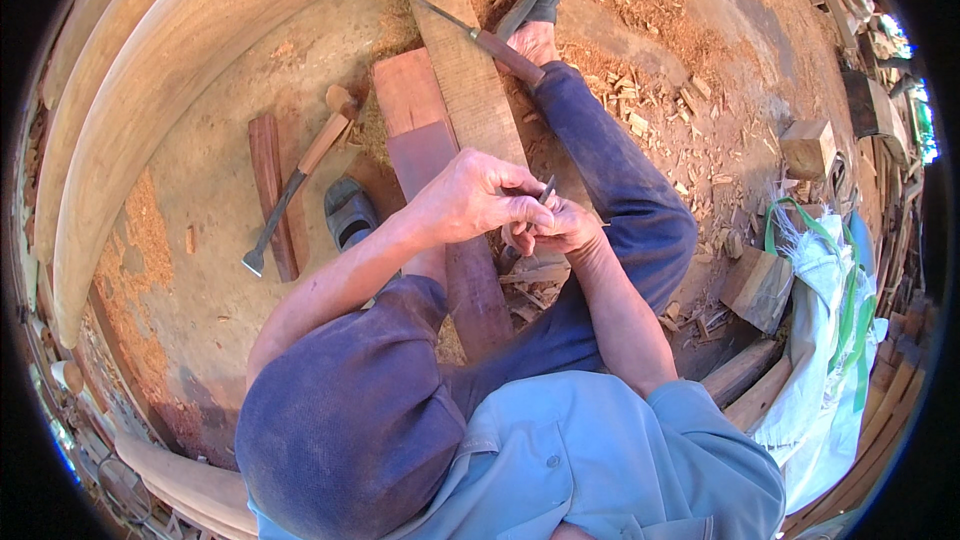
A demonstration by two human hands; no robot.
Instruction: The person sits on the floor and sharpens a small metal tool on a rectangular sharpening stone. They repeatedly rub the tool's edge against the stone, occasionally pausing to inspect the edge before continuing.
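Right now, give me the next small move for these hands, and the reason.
Perhaps tilt the small dark piece slightly to bring more of it into view: the left hand and right hand meet closely around it, only a short part shows, and I can't tell which grips it.

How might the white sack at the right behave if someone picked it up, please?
The white sack would probably flop, as its cloth hangs in folds. Its frayed edge may shed threads, and the loose green straps could snag.
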